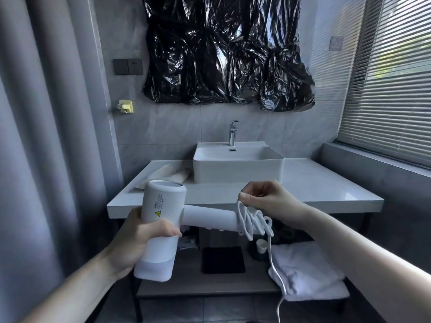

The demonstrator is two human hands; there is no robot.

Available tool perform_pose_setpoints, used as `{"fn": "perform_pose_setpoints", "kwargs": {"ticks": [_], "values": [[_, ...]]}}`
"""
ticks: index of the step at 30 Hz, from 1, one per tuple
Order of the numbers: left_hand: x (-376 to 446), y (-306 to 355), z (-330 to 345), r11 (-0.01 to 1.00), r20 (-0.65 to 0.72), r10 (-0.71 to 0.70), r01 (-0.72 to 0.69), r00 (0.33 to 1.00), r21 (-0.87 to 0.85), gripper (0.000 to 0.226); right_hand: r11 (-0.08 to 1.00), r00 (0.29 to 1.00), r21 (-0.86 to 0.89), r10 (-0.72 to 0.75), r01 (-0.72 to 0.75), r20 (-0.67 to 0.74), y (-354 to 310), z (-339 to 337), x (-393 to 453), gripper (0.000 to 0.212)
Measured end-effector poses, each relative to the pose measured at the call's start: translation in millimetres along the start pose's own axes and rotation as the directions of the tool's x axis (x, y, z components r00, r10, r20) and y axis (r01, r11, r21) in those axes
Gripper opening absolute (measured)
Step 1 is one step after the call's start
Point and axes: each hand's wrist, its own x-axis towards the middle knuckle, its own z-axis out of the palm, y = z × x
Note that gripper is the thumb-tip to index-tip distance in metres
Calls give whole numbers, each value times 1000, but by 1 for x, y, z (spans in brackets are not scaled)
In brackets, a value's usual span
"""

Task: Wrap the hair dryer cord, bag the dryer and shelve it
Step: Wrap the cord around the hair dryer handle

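Now | left hand (142,238) grips dryer (163,220) | right hand (268,197) pinches cord (250,220) | sink (238,169) behind

Single head-worn wide-angle view, facing forward and slightly down, close over both hands, looking toward the sink (238,159) and wall beyond

We are facing a grey-tiled wall (177,122) where a white basin (238,167) is sitting on a pale counter (326,185), daylight filtering through window blinds (394,89).
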Motion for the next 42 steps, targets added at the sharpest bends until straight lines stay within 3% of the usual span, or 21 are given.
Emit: {"fn": "perform_pose_setpoints", "kwargs": {"ticks": [3, 8, 11, 17, 25, 30, 34, 38, 42], "values": [[1, -1, 0, 995, -21, -29, 27, 999, -92, 53, 993, 1000, 114, 13, -14, 5, 7, 10, -5, 30], [5, -1, 1, 975, -71, -46, 29, 996, -218, 47, 961, 993, 257, 113, -103, -27, 16, 30, -8, 12], [7, -1, 0, 966, -104, -79, 51, 991, -253, 54, 957, 992, 261, 127, -130, 26, 20, 39, -13, 21], [12, 1, -5, 966, -228, -89, 28, 970, -259, 59, 988, 984, 26, 152, -155, 89, 27, 48, -31, 41], [18, -7, -14, 986, -411, -47, -24, 911, -167, 78, 939, 987, -344, 77, -25, 139, 10, 52, -62, 39], [19, -14, -11, 992, -418, -47, -6, 907, -124, 58, 861, 995, -501, -57, 90, 80, -12, 50, -67, 36], [19, -12, -6, 1000, -454, 27, -21, 890, 19, 39, 745, 988, -660, -150, 98, -24, -24, 42, -61, 39], [13, -10, -1, 980, -393, 86, -6, 915, 199, 33, 733, 972, -672, -219, 103, -90, -34, 32, -53, 29], [6, -14, 3, 966, -307, 69, 13, 949, 259, 35, 733, 964, -667, -253, 131, -88, -38, 26, -41, 29]]}}
